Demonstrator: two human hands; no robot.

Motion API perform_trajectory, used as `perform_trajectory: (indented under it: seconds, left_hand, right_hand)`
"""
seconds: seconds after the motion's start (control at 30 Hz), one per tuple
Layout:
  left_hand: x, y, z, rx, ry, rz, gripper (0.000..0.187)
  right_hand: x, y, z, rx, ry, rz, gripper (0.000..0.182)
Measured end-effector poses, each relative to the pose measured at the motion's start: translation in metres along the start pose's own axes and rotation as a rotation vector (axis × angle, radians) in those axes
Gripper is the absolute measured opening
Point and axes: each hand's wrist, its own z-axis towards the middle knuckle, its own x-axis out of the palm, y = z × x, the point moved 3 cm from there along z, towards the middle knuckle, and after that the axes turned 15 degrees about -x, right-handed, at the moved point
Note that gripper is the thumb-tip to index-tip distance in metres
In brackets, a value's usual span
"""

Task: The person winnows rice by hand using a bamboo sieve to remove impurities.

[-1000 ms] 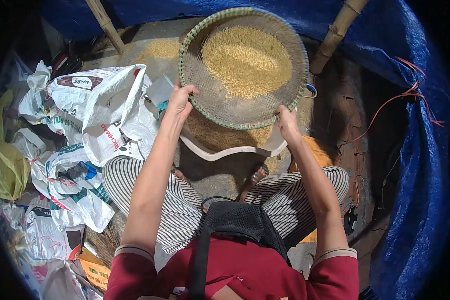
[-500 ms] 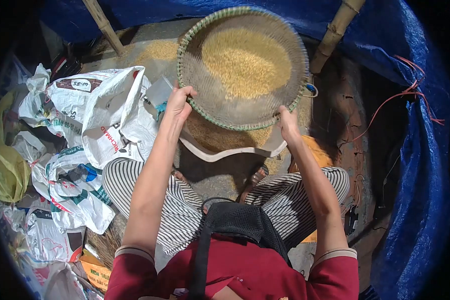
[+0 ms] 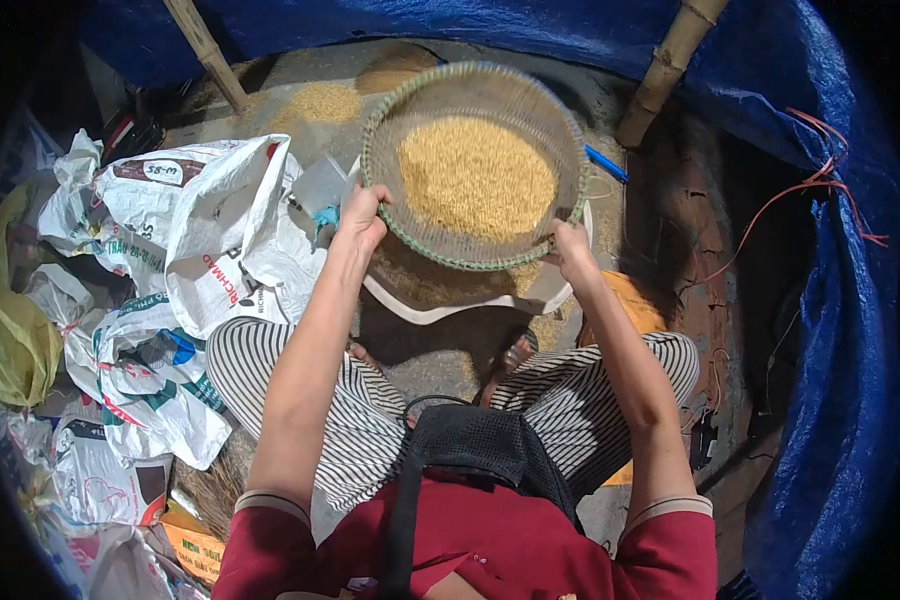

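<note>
Both my hands grip the rim of a round woven winnowing basket (image 3: 390,125), held up in front of me. Golden grain (image 3: 478,180), which looks like unhusked rice, lies in a broad heap inside it, slightly blurred. My left hand (image 3: 364,212) is closed around the near left rim. On the near right rim, my right hand (image 3: 570,245) is closed too. Beneath the basket is a pale tub or tray (image 3: 425,312) with a wavy rim, mostly hidden, with more grain showing inside.
Several white printed sacks (image 3: 235,235) pile up at the left. Loose grain (image 3: 322,103) lies on the floor behind. Bamboo poles (image 3: 670,70) stand at the back before a blue tarpaulin (image 3: 835,400). A blue stick-like object (image 3: 606,165) shows right of the basket.
The basket has come down and nearer to me, its far rim lower in view. The grain inside has shifted toward the near side and spread. Both hands keep their hold.
</note>
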Motion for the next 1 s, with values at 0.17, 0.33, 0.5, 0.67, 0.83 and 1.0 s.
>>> perform_trajectory:
  seconds: [0.17,0.33,0.5,0.67,0.83,1.0]
  left_hand:
    - [0.017,-0.024,-0.017,0.198,0.037,0.017,0.056]
    - [-0.017,0.010,0.018,-0.005,-0.060,0.096,0.057]
    - [-0.027,0.020,0.018,-0.118,-0.086,0.057,0.059]
    - [0.024,-0.020,-0.023,0.086,0.012,0.015,0.065]
    - [0.018,-0.024,-0.018,0.150,0.019,-0.007,0.068]
    - [-0.019,0.020,0.012,-0.101,-0.124,0.008,0.067]
  right_hand:
    - [-0.001,0.013,0.003,-0.279,-0.138,-0.122,0.024]
    - [0.004,-0.011,-0.003,0.057,-0.044,0.006,0.022]
    - [0.004,-0.032,-0.005,0.183,0.047,0.088,0.026]
    - [0.002,0.003,-0.006,-0.109,-0.106,0.071,0.020]
    - [-0.001,0.008,0.004,-0.293,-0.158,-0.059,0.019]
    - [0.001,-0.017,-0.001,0.058,-0.012,0.023,0.025]
